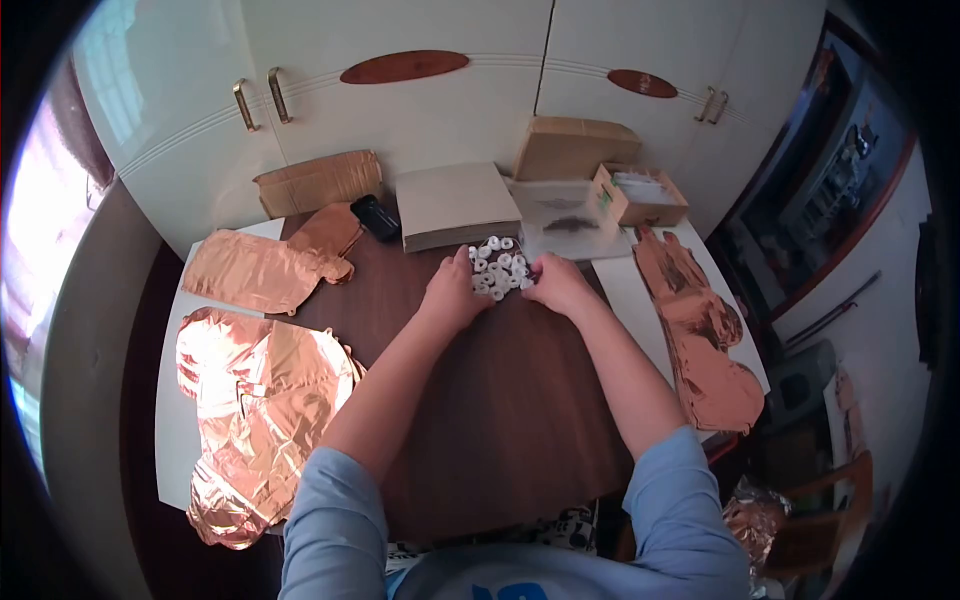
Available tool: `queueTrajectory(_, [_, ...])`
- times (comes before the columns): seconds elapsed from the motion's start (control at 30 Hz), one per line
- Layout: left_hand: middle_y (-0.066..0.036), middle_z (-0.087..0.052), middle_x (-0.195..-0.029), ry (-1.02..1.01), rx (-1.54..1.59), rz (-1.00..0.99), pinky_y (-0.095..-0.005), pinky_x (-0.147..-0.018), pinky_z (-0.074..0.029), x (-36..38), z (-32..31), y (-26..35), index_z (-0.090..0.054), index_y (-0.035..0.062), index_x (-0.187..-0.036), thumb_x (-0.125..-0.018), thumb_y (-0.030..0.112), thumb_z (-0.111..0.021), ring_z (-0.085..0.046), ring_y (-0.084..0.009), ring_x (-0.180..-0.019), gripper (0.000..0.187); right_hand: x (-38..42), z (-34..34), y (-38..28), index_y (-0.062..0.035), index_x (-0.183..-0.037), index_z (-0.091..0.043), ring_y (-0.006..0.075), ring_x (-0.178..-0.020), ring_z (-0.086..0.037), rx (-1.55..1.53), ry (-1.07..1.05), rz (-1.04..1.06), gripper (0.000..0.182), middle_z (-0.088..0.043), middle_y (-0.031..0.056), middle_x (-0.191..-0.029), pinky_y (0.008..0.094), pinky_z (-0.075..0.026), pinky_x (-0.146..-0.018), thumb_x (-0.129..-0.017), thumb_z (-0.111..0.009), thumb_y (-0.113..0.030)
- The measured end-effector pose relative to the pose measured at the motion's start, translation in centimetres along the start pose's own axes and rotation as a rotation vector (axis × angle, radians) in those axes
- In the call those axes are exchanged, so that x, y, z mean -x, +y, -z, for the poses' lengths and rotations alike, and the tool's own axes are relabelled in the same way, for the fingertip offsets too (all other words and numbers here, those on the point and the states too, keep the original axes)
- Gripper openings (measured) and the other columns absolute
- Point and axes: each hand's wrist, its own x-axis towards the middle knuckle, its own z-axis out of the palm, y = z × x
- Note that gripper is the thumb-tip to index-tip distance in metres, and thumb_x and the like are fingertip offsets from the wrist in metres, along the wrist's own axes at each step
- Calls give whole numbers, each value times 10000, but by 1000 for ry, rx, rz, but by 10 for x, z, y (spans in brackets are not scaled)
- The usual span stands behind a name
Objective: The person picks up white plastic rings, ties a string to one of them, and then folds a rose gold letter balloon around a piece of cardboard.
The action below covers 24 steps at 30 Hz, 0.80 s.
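A pile of small white ring-shaped rolls (499,267), each with a hole in the middle, lies on the dark brown tabletop. My left hand (455,290) is cupped against the left side of the pile, its thumb apart from the fingers. At the pile's right side rests my right hand (556,284), with thumb and fingers apart around the outermost rolls. Both hands are open and touch the edge of the pile. Just behind it stands a stack of greyish-beige sheets (458,200).
Crumpled rose-gold foil balloons (265,390) cover the left side; another flat foil balloon (250,268) lies behind. More foil balloons (700,340) lie on the right. A black object (375,217), a clear plastic bag (570,222) and a cardboard box (640,200) line the back, before white cabinets (420,120).
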Motion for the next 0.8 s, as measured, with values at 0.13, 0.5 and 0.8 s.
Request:
queueTrajectory(0.13, [-211, -640, -1119, 31, -23, -6, -393, -998, -486, -30, -10, -9, -417, -52, -1404, -583, 233, -889, -591, -346, -1117, 989, -15, -6, -22, 14, -1018, -690, 309, -882, -700, 29, -90, 37, 414, -718, 180, -933, 393, -548, -820, -666, -817, -162])
queueTrajectory(0.5, [-211, -496, -1363, 53, -29, -138, -401, -1028, -473, -6, 49, -27, -443, 41, -1420, -608, 155, -858, -538, -356, -1217, 920, 25, 10, -18, 26, -1038, -657, 244, -790, -681, -129, 52, 70, 358, -690, 133, -850, 369, -542, -739, -731, -780, -113])
queueTrajectory(0.8, [-126, -568, -1282, 2, 275, -158, -363, -935, -508, 170, 121, 25, -541, 55, -1350, -777, 45, -761, -598, -249, -1112, 613, 217, 62, -78, -32, -917, -681, 267, -787, -671, -345, -379, 439, 106, -653, 110, -834, 364, -536, -711, -852, -696, -115])
